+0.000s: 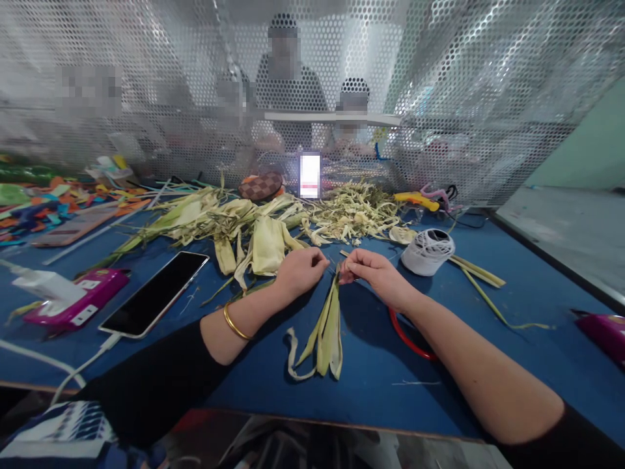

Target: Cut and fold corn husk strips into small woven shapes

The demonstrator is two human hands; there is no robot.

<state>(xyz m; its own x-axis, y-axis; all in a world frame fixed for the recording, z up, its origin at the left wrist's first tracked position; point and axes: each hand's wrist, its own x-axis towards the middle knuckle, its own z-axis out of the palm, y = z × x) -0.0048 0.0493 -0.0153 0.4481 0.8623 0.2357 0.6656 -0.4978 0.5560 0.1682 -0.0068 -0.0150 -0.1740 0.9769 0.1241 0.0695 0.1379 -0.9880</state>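
Observation:
A small bundle of pale green corn husk strips (pixel 328 332) hangs fanned out over the blue table, narrow at the top. My right hand (pixel 368 270) is closed in a pinch at its upper end. Just left of that end, my left hand (pixel 305 268) is pinched too; faint thin lines show between the two hands, but what the left fingers hold is too small to make out. Beyond my right hand stands a ball of white thread (pixel 428 252). A red loop (pixel 410 339) lies partly hidden under my right forearm.
Husk heaps (pixel 359 212) and larger husks (pixel 268 246) lie behind my hands. Left are a black-screened phone (pixel 156 293) on a cable and a purple power strip (pixel 92 296). Yellow-handled tools (pixel 417 199) lie back right. A perforated screen (pixel 185 98) rises behind, with people beyond.

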